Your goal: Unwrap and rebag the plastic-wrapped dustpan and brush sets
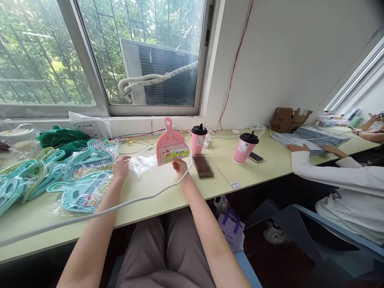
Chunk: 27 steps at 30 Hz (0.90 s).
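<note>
my r hand (180, 167) is clamped on the lower edge of the pink dustpan (171, 139), at its label card (176, 154), handle up, brush bristles (173, 147) showing, just left of a pink cup (197, 142) & nr a phone (203, 166) on the table (144, 187). my l hand (121, 168) is btwn the bagged teal dustpans (93, 156) & a clear plastic bag (143, 165); can't tell if its fingers are closed round anything.

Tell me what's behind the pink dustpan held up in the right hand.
Around the dustpan show the white wall below the window and thin wires at the back of the table. Whatever the dustpan itself covers, including part of the table, cannot be seen.
</note>
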{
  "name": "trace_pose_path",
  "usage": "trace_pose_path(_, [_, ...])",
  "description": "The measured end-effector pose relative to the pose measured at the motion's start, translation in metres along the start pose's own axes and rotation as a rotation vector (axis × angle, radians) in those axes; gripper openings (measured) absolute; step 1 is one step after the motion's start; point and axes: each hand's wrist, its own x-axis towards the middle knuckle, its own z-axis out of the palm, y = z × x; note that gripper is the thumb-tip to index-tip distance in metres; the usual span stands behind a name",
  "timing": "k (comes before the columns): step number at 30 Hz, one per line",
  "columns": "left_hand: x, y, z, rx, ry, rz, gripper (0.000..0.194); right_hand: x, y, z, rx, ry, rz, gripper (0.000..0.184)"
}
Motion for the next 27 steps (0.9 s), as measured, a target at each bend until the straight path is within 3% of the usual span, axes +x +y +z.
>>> trace_pose_path(3, [-0.014,0.017,0.006,0.156,0.081,0.191,0.024,-0.001,0.002,0.002,-0.056,-0.067,0.012,0.033])
trace_pose_path(6, [-0.024,0.039,0.006,0.037,0.185,0.274,0.034,-0.001,0.006,0.004,-0.127,-0.143,0.005,0.033])
trace_pose_path(8, [-0.028,0.053,0.006,-0.202,-0.004,0.227,0.058,0.001,0.009,0.005,-0.183,-0.186,0.002,0.034])
trace_pose_path(10, [-0.029,0.062,0.008,-0.442,-0.333,0.122,0.081,0.002,0.011,0.005,-0.235,-0.210,0.000,0.036])
trace_pose_path(11, [-0.029,0.064,0.008,-0.528,-0.466,0.062,0.087,0.002,0.011,0.005,-0.258,-0.217,0.002,0.037])
trace_pose_path(13, [-0.029,0.066,0.009,-0.628,-0.594,-0.046,0.089,0.002,0.012,0.004,-0.288,-0.227,0.015,0.039])
trace_pose_path(20, [-0.026,0.060,0.002,-0.668,-0.493,-0.216,0.054,-0.001,0.016,0.010,-0.414,-0.202,0.082,0.030])
trace_pose_path(23, [-0.022,0.055,0.001,-0.700,-0.408,-0.240,0.054,0.001,0.019,0.012,-0.516,-0.202,0.081,0.024])
trace_pose_path(25, [-0.019,0.052,-0.001,-0.736,-0.340,-0.234,0.057,0.004,0.020,0.011,-0.573,-0.132,0.031,0.026])
trace_pose_path(27, [-0.015,0.048,-0.003,-0.764,-0.248,-0.238,0.058,0.006,0.017,0.007,-0.659,0.042,-0.049,0.031])
